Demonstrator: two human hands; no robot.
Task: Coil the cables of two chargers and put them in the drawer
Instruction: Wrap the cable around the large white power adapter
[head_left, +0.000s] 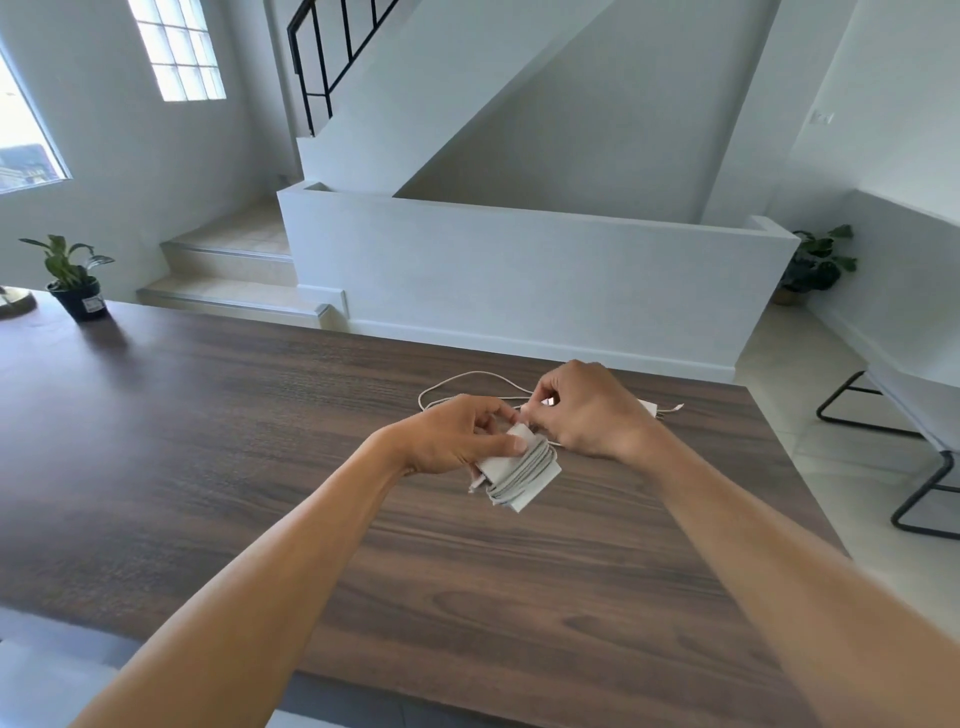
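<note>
White walls, a staircase with a black railing and a glass-block window stand behind a long dark wood-grain table (218, 415). Above the table's middle, the left hand (457, 434) clenches a white charger brick (524, 470), thumb pressed on its top face, with its grey-white cable (527, 462) wound in several turns around the brick's body. The right hand (582, 410) pinches the cable's free end just beside the brick's upper corner, fingertips nearly touching the left hand's. Behind the hands, a second white charger (649, 408) lies on the table, partly hidden by the right hand, its loose cable (467, 379) looping over the wood. A potted plant (72, 280) in a black pot stands at the table's far left corner; the pot's label is too small to read. No writing shows on either charger.
</note>
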